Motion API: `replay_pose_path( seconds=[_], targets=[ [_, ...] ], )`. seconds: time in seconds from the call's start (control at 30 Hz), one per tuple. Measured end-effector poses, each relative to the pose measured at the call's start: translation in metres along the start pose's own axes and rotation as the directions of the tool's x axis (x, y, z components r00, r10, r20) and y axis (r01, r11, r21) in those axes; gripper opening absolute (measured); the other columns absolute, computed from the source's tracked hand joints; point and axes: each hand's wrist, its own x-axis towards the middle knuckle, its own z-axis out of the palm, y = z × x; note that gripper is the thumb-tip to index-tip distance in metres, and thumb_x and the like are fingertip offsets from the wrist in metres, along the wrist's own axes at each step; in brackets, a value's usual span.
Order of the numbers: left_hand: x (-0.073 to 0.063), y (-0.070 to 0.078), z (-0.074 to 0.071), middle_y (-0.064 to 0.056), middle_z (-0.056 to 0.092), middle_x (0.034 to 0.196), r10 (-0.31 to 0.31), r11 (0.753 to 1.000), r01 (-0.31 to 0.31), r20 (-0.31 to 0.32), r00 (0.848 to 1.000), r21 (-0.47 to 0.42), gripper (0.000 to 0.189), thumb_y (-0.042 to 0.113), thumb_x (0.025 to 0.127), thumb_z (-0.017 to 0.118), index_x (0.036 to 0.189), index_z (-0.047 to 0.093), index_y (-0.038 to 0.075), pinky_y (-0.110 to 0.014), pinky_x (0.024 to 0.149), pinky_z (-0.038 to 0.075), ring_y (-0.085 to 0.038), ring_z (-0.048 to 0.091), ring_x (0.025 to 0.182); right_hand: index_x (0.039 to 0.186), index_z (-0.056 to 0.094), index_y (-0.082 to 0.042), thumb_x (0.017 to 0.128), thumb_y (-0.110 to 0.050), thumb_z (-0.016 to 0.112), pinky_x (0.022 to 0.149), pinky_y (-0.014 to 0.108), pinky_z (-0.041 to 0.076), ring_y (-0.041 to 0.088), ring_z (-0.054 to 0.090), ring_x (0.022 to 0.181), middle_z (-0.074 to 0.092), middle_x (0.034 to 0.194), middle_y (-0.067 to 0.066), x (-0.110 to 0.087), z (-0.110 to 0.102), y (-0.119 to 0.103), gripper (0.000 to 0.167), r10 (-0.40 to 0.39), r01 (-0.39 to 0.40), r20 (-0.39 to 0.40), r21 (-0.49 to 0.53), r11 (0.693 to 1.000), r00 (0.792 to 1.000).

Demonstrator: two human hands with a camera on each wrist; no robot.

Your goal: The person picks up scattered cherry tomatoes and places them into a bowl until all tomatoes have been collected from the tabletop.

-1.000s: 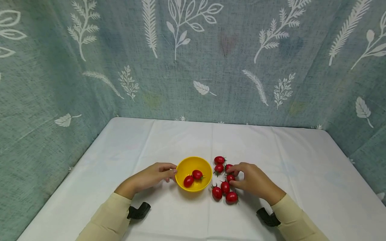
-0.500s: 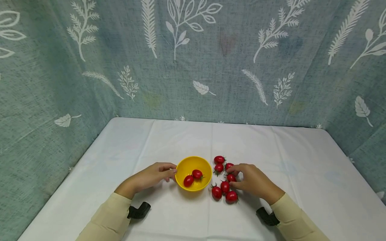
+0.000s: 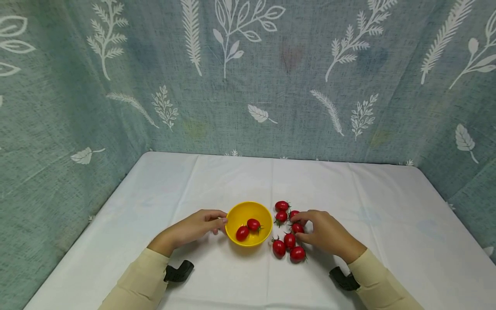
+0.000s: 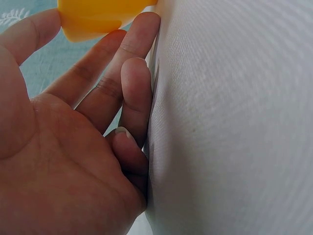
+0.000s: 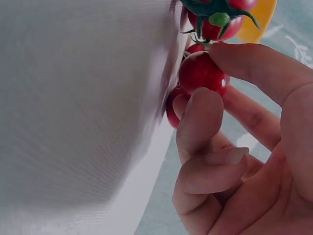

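Observation:
My left hand (image 3: 191, 230) holds the left side of a yellow bowl (image 3: 248, 211). In the left wrist view its thumb touches one side of the bowl (image 4: 95, 17), and the index and middle fingertips lie against the underside. Inside the bowl are two cherry tomatoes (image 3: 242, 233). To the right, my right hand (image 3: 325, 232) pinches a red cherry tomato (image 3: 297, 228) between thumb and fingers; the right wrist view shows this tomato (image 5: 203, 73) close over the cloth. Another tomato (image 3: 294, 213) is partly hidden by the right fingertips.
More loose cherry tomatoes (image 3: 278, 248) with green stems lie between the bowl and my right hand. A white cloth (image 3: 232, 280) covers the table. Behind it and at the sides hangs a green-blue curtain (image 3: 217, 112) with white leaf prints. Each sleeved wrist carries a black mount (image 3: 179, 271).

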Motion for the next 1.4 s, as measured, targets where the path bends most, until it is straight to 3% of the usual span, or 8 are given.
replay_pose_path(
  seconds=[0.47,0.67,0.87,1.1,1.4],
  targets=[
    [0.001,-0.004,-0.001,0.002,0.071,0.105,-0.006,1.000,0.006,-0.003,1.000,-0.002,0.046,0.052,0.099,0.055,0.132,0.062,0.021,-0.037,0.083,0.036,-0.020,0.056,0.099,0.121,0.072,-0.017,0.082,-0.018,0.083,0.080,0.033,0.051,0.011,0.060,0.089,0.070,0.097,-0.009,-0.004,-0.002,-0.006,0.040,-0.071,0.070,-0.044,-0.024,0.997,0.997],
    [0.000,-0.004,-0.001,0.003,0.072,0.105,-0.015,1.000,0.015,-0.006,1.000,0.003,0.047,0.053,0.098,0.055,0.132,0.062,0.021,-0.037,0.083,0.036,-0.020,0.056,0.099,0.120,0.072,-0.017,0.084,-0.017,0.081,0.071,0.027,0.048,0.014,0.059,0.083,0.071,0.103,-0.006,-0.006,-0.004,-0.011,0.038,-0.089,0.088,-0.052,-0.012,0.996,0.995],
    [0.000,-0.005,-0.001,0.002,0.072,0.106,-0.008,1.000,0.008,-0.005,1.000,0.004,0.046,0.052,0.099,0.054,0.131,0.062,0.021,-0.038,0.084,0.036,-0.020,0.056,0.099,0.122,0.071,-0.019,0.085,-0.017,0.080,0.061,0.023,0.046,0.011,0.050,0.066,0.072,0.110,-0.003,-0.008,-0.007,-0.017,0.038,-0.074,0.075,-0.057,0.018,0.997,0.996],
    [0.001,-0.003,-0.002,0.003,0.072,0.106,-0.002,1.000,0.002,-0.004,1.000,0.017,0.048,0.054,0.098,0.054,0.133,0.062,0.022,-0.037,0.085,0.037,-0.020,0.056,0.100,0.123,0.071,-0.022,0.085,-0.019,0.079,0.057,0.023,0.046,0.010,0.048,0.059,0.070,0.114,-0.005,-0.014,-0.009,-0.027,0.039,-0.048,0.050,-0.076,0.034,0.998,0.996],
    [0.001,-0.003,0.000,0.003,0.072,0.105,0.003,1.000,-0.003,-0.001,1.000,0.012,0.047,0.053,0.099,0.054,0.133,0.062,0.020,-0.036,0.084,0.037,-0.020,0.056,0.099,0.124,0.069,-0.021,0.085,-0.016,0.080,0.057,0.020,0.048,0.006,0.048,0.059,0.069,0.111,-0.005,-0.018,-0.007,-0.035,0.041,-0.160,0.167,-0.126,0.047,0.985,0.979]
  ],
)
